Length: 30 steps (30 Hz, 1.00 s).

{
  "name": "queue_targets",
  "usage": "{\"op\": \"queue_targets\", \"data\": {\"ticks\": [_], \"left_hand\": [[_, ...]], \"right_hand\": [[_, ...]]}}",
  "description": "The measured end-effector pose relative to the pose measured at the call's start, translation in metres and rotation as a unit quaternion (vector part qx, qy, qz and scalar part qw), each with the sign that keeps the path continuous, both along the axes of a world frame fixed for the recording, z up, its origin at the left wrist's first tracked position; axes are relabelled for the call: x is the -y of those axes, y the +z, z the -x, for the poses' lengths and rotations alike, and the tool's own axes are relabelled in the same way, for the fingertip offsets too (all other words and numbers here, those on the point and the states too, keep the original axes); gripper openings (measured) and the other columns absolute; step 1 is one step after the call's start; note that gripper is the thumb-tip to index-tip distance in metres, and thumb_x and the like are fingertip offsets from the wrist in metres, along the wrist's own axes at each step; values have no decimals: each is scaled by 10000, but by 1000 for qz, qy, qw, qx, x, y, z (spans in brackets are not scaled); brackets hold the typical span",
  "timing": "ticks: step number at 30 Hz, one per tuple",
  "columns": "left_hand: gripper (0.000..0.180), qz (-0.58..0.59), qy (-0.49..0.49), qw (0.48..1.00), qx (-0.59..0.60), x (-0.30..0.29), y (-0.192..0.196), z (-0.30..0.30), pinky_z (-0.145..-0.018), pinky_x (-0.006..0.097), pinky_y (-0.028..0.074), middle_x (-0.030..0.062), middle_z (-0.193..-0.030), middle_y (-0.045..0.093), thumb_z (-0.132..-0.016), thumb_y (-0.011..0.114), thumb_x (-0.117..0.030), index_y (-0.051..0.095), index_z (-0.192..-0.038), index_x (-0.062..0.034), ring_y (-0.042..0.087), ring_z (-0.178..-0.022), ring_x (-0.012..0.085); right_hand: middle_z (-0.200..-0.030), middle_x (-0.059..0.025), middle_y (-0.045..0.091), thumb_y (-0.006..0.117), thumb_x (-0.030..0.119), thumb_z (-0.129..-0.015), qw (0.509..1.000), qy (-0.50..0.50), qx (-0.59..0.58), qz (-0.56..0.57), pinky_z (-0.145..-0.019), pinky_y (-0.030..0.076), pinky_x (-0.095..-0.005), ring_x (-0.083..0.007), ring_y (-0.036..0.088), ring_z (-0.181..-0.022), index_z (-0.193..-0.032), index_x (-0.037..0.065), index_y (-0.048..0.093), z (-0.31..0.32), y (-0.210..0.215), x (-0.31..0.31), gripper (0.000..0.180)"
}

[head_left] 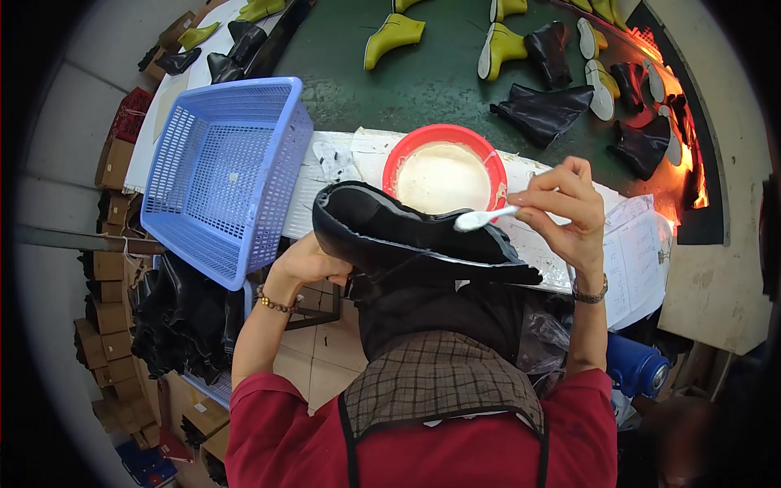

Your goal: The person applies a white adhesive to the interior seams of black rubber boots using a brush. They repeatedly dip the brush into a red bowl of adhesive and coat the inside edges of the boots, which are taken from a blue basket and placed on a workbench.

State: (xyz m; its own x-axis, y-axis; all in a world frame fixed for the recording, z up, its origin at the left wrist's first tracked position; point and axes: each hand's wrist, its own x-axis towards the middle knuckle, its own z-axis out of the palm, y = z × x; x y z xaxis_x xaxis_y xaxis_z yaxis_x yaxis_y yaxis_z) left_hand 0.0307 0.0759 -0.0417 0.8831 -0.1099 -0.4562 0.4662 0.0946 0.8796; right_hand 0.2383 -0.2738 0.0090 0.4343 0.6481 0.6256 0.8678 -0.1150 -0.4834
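Observation:
My left hand is closed round the heel end of a black boot upper, its open edge turned upward and its light-edged lower rim toward me. Between the fingertips of my right hand is a small brush with a white, coated head, held just over the far part of the upper. Whether the head touches the material I cannot tell. Right behind the upper stands a red bowl holding a creamy white liquid, partly hidden by the boot upper.
A blue plastic basket sits at the left, with black uppers piled below. On the green table are yellow boot lasts and black uppers. An orange-glowing heater and papers are at the right.

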Motion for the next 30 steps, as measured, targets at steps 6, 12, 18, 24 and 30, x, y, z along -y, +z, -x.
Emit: {"op": "queue_targets", "data": {"ticks": [6,12,18,24,30], "left_hand": [[360,-78,-24,997,-11,32,41,-18,-514,288,474,28,-714,594,-798,587,69,639,-1153,34,557,-591,101],[464,-107,-111,988,-12,35,41,-21,-536,272,483,28,-741,614,-808,561,61,610,-1267,26,559,-585,95],[434,-57,-172,982,-54,51,36,-28,-520,271,449,21,-728,584,-821,546,80,606,-1250,45,546,-608,96],[377,21,-53,996,-65,27,23,-7,-457,279,377,13,-673,546,-793,537,103,630,-1151,32,464,-517,82],[467,150,91,985,-5,8,6,18,-444,270,325,78,-745,575,-725,515,151,615,-1175,78,430,-504,111]], "right_hand": [[-821,58,694,864,202,-779,999,41,5,14,-774,297,-340,-91,575,-738,-966,169,822,-1,13,-15,194],[-823,48,689,853,200,-801,997,57,8,44,-783,298,-341,-94,574,-730,-948,164,817,-5,19,-26,156],[-825,45,680,848,195,-800,995,74,46,41,-770,294,-336,-108,552,-733,-956,152,814,-9,20,-49,165],[-857,42,676,886,170,-736,995,93,8,-18,-815,321,-333,-113,565,-768,-960,146,818,-12,19,-50,236],[-856,24,677,896,129,-694,997,49,-51,-29,-865,358,-341,-137,577,-809,-952,123,814,-15,-11,-17,271]]}}
